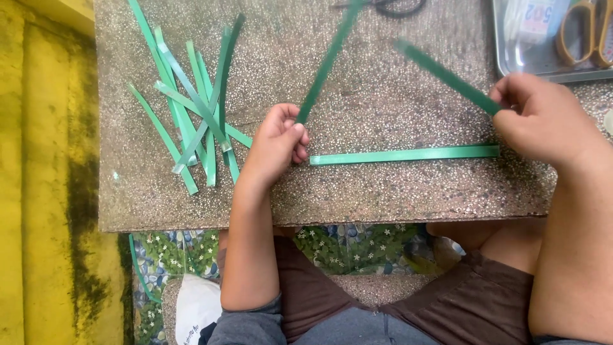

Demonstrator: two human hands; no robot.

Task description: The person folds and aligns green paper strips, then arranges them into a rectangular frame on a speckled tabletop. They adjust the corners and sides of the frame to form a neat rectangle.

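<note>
The person sat at a speckled stone table (pixel 383 191) and worked with long green strips. The left hand (pixel 278 144) was closed around the lower end of one green strip (pixel 329 61), which rose up and away from the person, tilted to the right. The right hand (pixel 543 118) was also closed, pinching the end of a second green strip (pixel 447 75) that pointed up and to the left. Both raised strips were blurred, so their exact edges were hard to make out, and they did not touch each other. A third strip (pixel 405 154) lay flat on the table between the two hands, just beside the left fingers. To the left, well apart from the hands, a loose pile of strips (pixel 191 108) lay crossed over one another. As far as the picture showed, the work seemed to be at an early stage: no strips were joined or woven yet, and the pile was untouched. At the top right a metal tray (pixel 504 57) was cut off by the frame; it held scissors with yellow handles (pixel 584 32), only partly visible. Another dark pair of handles (pixel 399 6) at the top edge was probably scissors too, but most of it was out of view.
</note>
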